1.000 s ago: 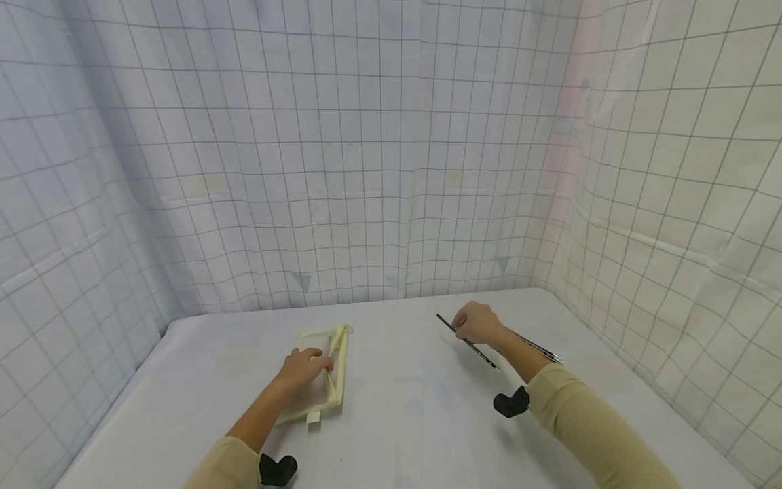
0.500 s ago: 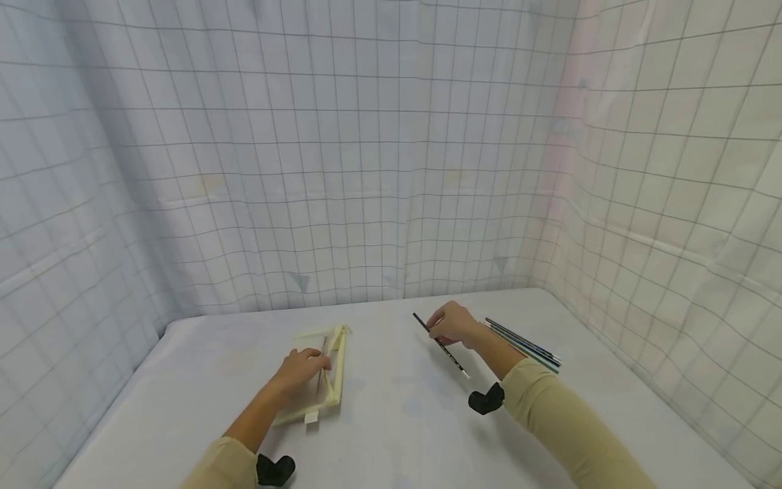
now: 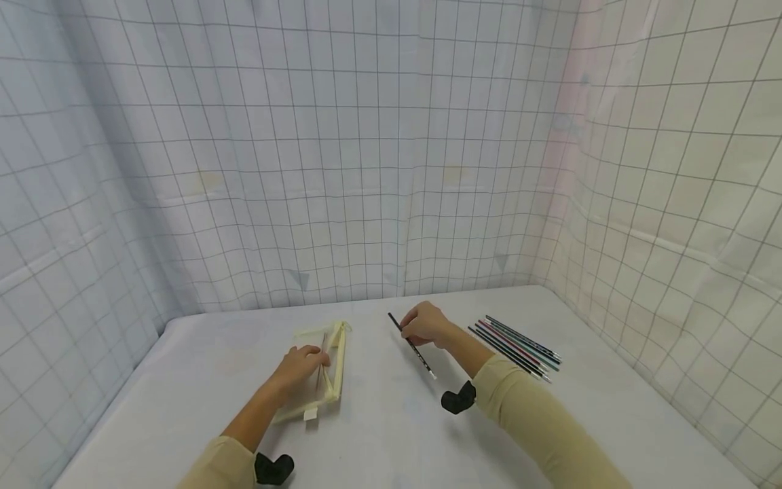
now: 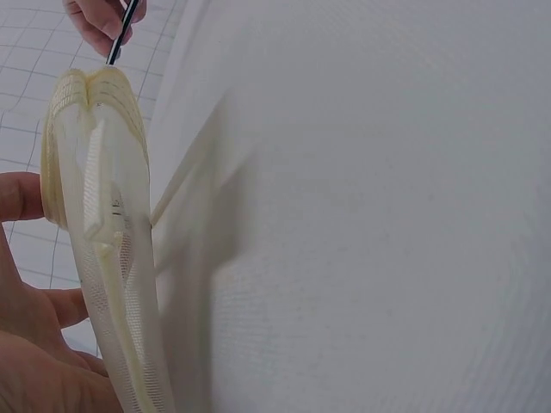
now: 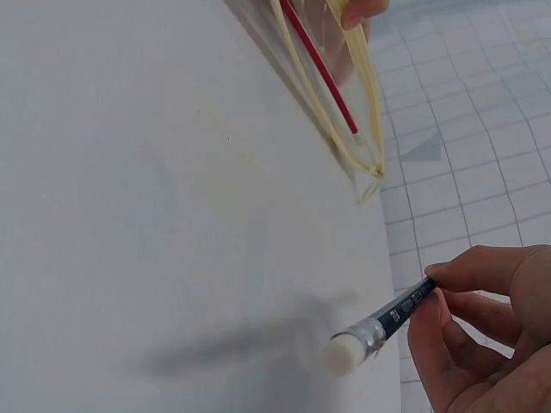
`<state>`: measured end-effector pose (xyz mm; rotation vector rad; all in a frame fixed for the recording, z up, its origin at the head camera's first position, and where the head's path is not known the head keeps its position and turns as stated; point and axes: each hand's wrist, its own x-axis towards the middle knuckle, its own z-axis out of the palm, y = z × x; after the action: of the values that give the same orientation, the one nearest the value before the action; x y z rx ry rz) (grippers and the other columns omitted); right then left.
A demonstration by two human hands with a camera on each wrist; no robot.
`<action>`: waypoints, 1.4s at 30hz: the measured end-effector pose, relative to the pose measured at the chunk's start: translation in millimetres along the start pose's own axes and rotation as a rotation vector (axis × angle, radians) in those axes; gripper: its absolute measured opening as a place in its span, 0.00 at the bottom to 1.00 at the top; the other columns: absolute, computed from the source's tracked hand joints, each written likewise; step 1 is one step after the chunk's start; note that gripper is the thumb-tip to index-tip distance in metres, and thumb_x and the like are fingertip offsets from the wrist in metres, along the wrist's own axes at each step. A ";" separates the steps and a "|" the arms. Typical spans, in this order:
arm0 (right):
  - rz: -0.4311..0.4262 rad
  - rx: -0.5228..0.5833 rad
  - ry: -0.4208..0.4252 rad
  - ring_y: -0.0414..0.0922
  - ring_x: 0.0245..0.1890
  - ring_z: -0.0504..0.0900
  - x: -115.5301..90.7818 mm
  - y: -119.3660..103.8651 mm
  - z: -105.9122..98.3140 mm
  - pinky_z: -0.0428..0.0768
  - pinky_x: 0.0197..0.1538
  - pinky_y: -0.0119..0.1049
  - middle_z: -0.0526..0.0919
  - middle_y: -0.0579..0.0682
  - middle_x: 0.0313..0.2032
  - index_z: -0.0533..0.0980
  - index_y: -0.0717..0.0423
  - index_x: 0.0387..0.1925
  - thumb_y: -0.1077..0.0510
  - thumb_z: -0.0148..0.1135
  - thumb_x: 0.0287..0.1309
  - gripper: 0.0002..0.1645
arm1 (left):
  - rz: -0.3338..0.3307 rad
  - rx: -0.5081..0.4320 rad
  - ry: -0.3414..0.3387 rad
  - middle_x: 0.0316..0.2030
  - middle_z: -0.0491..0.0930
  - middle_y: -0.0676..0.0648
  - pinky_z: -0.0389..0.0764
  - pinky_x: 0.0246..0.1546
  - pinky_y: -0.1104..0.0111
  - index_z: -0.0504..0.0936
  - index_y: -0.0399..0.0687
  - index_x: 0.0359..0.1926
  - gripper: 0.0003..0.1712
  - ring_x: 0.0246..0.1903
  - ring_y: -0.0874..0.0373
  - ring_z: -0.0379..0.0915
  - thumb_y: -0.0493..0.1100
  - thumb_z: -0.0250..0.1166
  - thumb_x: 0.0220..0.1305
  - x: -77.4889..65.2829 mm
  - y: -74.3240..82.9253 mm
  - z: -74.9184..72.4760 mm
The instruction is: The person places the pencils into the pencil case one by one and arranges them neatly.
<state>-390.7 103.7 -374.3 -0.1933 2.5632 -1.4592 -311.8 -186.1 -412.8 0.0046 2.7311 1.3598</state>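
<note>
My left hand (image 3: 299, 367) grips the rim of a see-through mesh zipper pouch (image 3: 339, 363) with pale yellow trim, its mouth held apart and facing right. Inside the pouch lies a red pencil (image 5: 323, 69), seen in the right wrist view. To the right of the pouch, my right hand (image 3: 426, 324) pinches a dark pencil (image 3: 419, 356) between thumb and fingers above the table. This pencil's white eraser (image 5: 344, 354) points toward the camera in the right wrist view. Pouch and held pencil are apart in the head view.
Several pencils (image 3: 513, 346), dark, red and green, lie side by side on the white table (image 3: 391, 441) at the right. A white tag (image 3: 311, 414) hangs at the pouch's near end. Grid-patterned curtains (image 3: 366, 170) enclose the table's back and sides.
My right hand has carried the dark pencil leftward, away from the other pencils and nearer the pouch, uncovering more of the pencils on the table. My left hand stays almost still on the pouch.
</note>
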 end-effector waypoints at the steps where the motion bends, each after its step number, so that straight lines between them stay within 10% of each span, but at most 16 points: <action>1: -0.003 0.008 -0.006 0.45 0.30 0.85 0.9 -1.5 3.4 0.85 0.36 0.36 0.85 0.54 0.36 0.86 0.63 0.42 0.68 0.71 0.59 0.09 | 0.000 -0.003 0.000 0.75 0.42 0.18 0.49 0.68 0.31 0.69 0.29 0.69 0.38 0.74 0.21 0.34 0.49 0.58 0.63 -0.5 -0.1 -0.2; 16: 0.031 0.127 -0.033 0.46 0.30 0.84 6.4 -14.5 47.9 0.86 0.38 0.37 0.83 0.55 0.36 0.85 0.66 0.41 0.70 0.71 0.58 0.08 | -0.009 0.029 0.010 0.74 0.43 0.17 0.49 0.68 0.31 0.70 0.29 0.69 0.40 0.74 0.22 0.35 0.49 0.60 0.61 1.8 -0.2 1.9; 42: 0.026 0.013 -0.004 0.42 0.22 0.85 25.1 -39.8 125.2 0.84 0.28 0.31 0.82 0.52 0.27 0.84 0.61 0.29 0.69 0.77 0.53 0.07 | 0.006 0.033 0.021 0.73 0.46 0.16 0.52 0.67 0.31 0.73 0.30 0.67 0.38 0.74 0.20 0.37 0.51 0.60 0.61 1.5 -3.5 1.8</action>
<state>-386.3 -26.4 -405.1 -0.1601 2.5429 -1.4646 -313.0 -186.7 -416.8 0.0014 2.7727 1.3237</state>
